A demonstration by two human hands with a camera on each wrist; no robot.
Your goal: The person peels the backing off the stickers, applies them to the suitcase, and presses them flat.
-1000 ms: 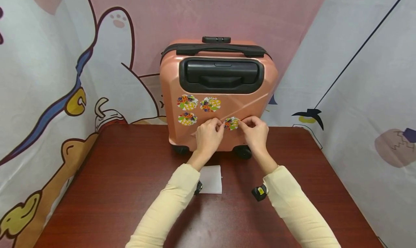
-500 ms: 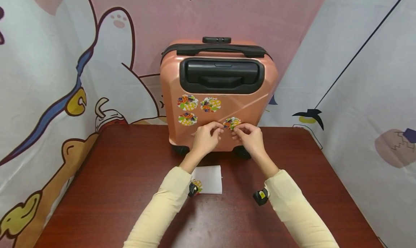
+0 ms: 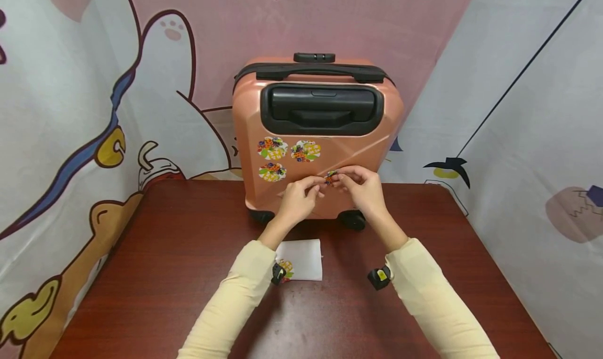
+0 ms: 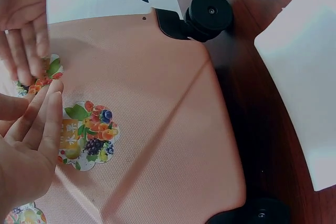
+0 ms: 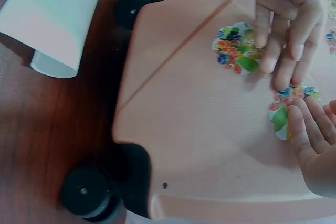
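Note:
A pink suitcase (image 3: 315, 197) stands upright on the table, its ribbed face toward me. On it lies a scalloped fruit-print sticker (image 3: 331, 178), partly covered by fingers. My right hand (image 3: 365, 191) presses on the sticker's right part with nearly straight fingers. At its left edge are the fingertips of my left hand (image 3: 298, 199), index finger extended and thumb apart from it; the left wrist view shows these fingers (image 4: 37, 119) fairly straight. Three similar stickers, an upper left one (image 3: 272, 148), an upper right one (image 3: 305, 151) and a lower one (image 3: 272, 172), are stuck further left.
A white sheet (image 3: 303, 259) with a fruit picture (image 3: 286, 269) at its lower left lies on the brown table (image 3: 155, 275), curling up in the right wrist view. Black wheels (image 3: 352, 220) are at the suitcase's base. A printed cloth (image 3: 367, 24) hangs behind.
Both hands have let go of the sticker's edges that they pinched. The left fingers sit slightly lower; the right hand dipped, then rose and moved left over the sticker.

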